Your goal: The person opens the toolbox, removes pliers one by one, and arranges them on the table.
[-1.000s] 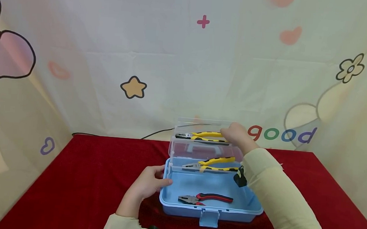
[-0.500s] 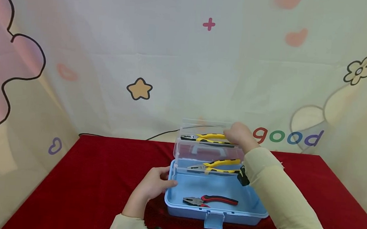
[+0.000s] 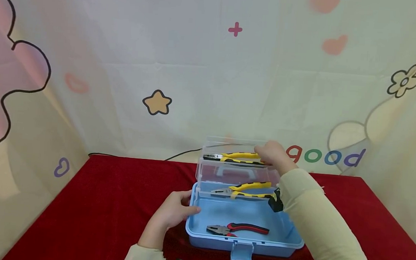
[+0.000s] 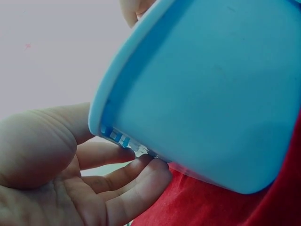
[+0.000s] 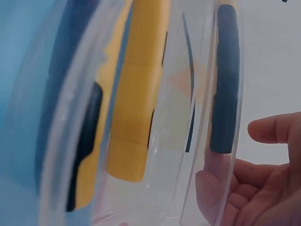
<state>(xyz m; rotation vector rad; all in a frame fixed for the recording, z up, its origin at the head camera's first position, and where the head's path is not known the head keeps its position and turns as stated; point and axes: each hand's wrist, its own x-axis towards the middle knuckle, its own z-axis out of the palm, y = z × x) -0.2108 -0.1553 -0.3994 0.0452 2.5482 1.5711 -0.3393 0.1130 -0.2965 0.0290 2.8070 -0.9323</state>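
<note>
A light blue toolbox (image 3: 224,211) stands unlatched, its clear tiered trays raised at the back. Red-and-black pliers (image 3: 248,228) lie in the blue bottom. The lower clear tray (image 3: 204,188) holds yellow-and-black pliers (image 3: 252,186); another yellow-and-black pair (image 3: 240,155) lies in the upper clear tray (image 3: 214,146). My left hand (image 3: 173,209) grips the box's left rim, thumb over the edge. My right hand (image 3: 273,154) holds the right end of the upper tray and hides part of it. In the right wrist view, fingertips (image 5: 209,188) show through the clear plastic, while another finger stands apart from it.
The box rests on a red cloth-covered table (image 3: 126,205). A patterned curtain (image 3: 197,73) hangs behind the table's back edge. A thin black cable (image 3: 181,154) runs along there. The front latch (image 3: 241,252) hangs down from the box.
The head view has shifted slightly, so the scene sits a little further right in it. Both hands, the box and the pliers keep their places relative to one another.
</note>
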